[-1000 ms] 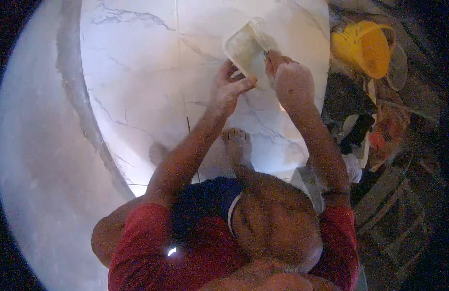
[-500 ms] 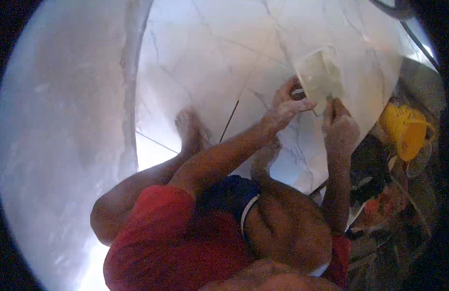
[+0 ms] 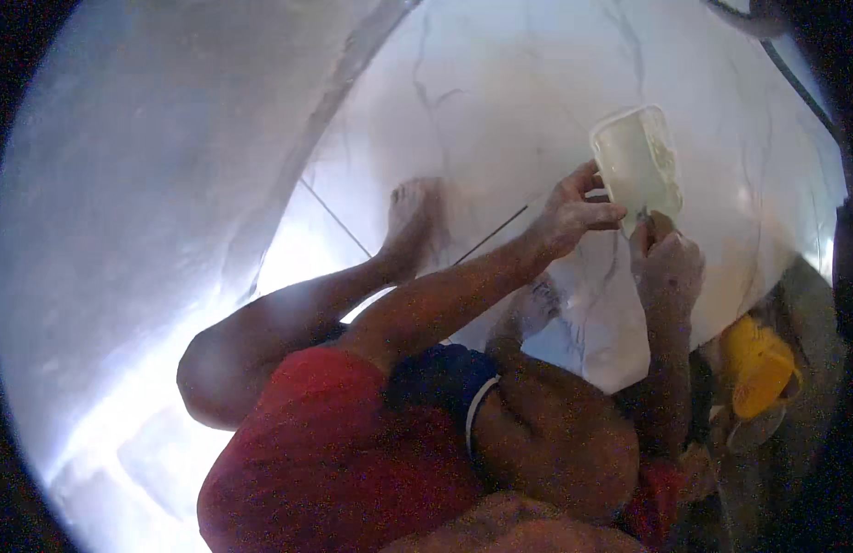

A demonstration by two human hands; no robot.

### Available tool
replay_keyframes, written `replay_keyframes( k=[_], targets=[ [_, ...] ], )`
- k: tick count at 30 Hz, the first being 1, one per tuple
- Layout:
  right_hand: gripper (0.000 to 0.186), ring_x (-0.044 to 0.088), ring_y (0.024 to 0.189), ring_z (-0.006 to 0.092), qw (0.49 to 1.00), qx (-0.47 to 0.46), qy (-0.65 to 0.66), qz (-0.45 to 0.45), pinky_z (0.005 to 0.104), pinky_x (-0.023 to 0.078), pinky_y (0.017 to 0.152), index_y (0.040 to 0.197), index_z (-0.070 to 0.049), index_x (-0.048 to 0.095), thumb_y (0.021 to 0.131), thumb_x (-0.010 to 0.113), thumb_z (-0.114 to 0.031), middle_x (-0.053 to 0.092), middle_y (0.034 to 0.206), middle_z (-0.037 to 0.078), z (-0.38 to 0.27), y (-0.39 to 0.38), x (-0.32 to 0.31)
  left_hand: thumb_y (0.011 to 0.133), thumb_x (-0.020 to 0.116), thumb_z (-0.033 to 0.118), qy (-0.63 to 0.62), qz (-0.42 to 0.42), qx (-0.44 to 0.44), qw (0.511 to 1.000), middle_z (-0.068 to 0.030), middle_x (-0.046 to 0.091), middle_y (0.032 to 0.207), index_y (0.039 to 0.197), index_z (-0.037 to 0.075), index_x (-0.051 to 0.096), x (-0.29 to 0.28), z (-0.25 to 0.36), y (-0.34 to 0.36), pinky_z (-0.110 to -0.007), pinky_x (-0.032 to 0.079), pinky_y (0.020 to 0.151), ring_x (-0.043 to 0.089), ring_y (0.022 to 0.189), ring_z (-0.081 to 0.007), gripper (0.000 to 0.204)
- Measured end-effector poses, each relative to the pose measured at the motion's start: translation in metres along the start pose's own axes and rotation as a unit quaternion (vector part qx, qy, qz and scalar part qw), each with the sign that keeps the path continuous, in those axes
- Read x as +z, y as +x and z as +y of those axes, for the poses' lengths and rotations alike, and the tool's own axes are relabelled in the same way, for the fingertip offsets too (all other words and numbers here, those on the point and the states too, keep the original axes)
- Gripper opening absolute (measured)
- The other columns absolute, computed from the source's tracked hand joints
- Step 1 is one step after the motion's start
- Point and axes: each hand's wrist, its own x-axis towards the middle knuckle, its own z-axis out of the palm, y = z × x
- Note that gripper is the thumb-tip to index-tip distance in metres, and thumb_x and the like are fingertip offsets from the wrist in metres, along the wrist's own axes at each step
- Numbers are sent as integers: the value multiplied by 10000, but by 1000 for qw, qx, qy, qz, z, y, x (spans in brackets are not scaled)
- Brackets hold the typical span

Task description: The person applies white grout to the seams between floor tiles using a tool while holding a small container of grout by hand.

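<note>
A translucent white rectangular tub (image 3: 620, 152) with a pale, creamy residue inside is at the upper right, over the marbled floor. My left hand (image 3: 574, 214) is closed on its near left side, thumb in front and fingers behind. My right hand (image 3: 668, 267) is closed at the tub's near end, fingers pinched together. A small greyish tip shows at those fingers, inside the tub's edge. The rest of what they hold is hidden, so I cannot tell its kind.
White marbled tiles (image 3: 500, 111) with dark joint lines lie under my bare feet. A plain greyish surface (image 3: 150, 166) borders them on the left. To the right are a yellow object (image 3: 760, 364), perhaps a container, and dim clutter. A dark cable (image 3: 800, 88) runs along the upper right.
The view has turned, and the floor edge and yellow object have shifted in it. Both hands and the tub now appear farther right and slightly lower, with the tub sharper.
</note>
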Motion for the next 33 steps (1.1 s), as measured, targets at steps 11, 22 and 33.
replay_keyframes(
  k=[11,22,33],
  targets=[
    [167,669,779,340,980,-191,49,-13,439,543,696,989,-38,670,872,637,-152,678,878,180,-36,32,-50,822,733,97,-28,-19,26,999,-158,577,1226,1400,26,396,-13,89,-14,-489,539,914,601,1103,-301,672],
    [188,665,772,282,960,-248,-54,116,386,552,710,1042,-107,694,866,650,-156,666,891,123,-66,14,-83,832,725,109,7,-193,-51,980,-173,598,1234,1385,-8,411,-32,139,0,-504,533,933,633,1063,-310,647],
    [194,659,749,272,983,-181,-32,-18,367,534,678,1030,-75,712,856,675,-152,664,891,124,-178,-19,-117,815,760,205,121,-168,-121,971,-154,572,1287,1446,34,358,-90,226,-93,-513,514,938,600,1126,-307,768]
  ],
)
